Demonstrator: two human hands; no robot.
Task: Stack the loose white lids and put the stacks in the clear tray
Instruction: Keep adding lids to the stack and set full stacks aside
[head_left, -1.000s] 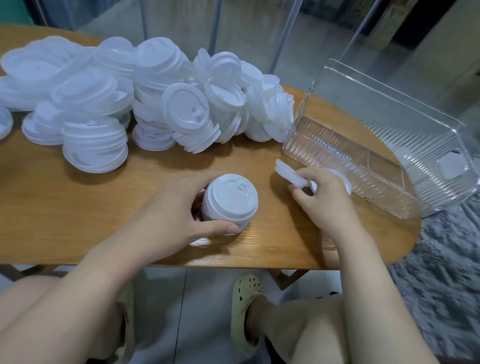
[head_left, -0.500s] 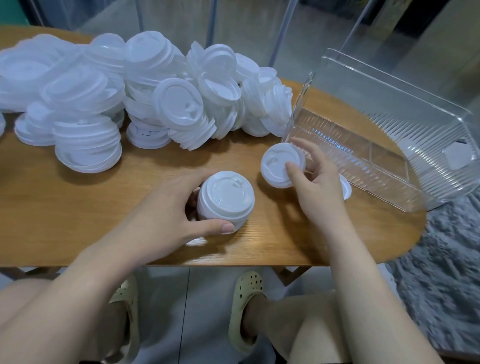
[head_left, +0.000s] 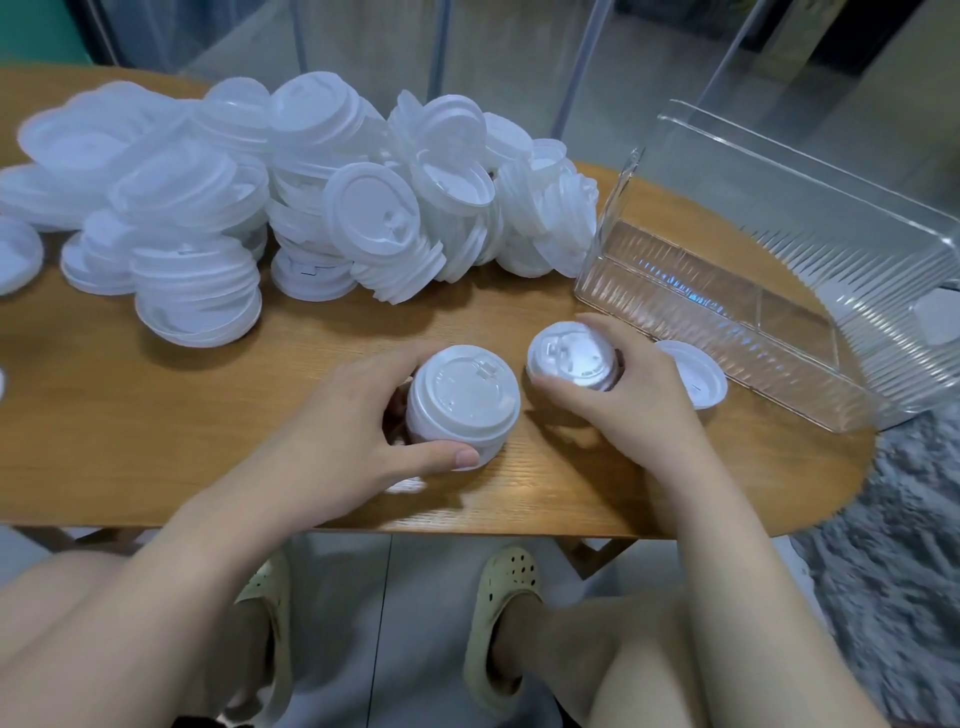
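My left hand (head_left: 358, 421) grips a short stack of white lids (head_left: 462, 405) standing on the wooden table near its front edge. Just right of it, my right hand (head_left: 628, 400) holds a single white lid (head_left: 571, 356) tilted toward me, close beside the stack. Another loose lid (head_left: 698, 374) lies flat on the table behind my right hand. A big heap of loose white lids (head_left: 291, 192) covers the table's back left. The clear tray (head_left: 727, 317) sits at the back right, tipped, with nothing seen in it.
The wooden table (head_left: 156, 415) ends in a rounded edge at the right, over a grey rug (head_left: 909, 545). My knees and sandalled feet show below the front edge. A lone lid (head_left: 15, 254) lies at the far left.
My right hand has turned its lid face up and brought it left, down toward the stack. My left hand stays on the stack.
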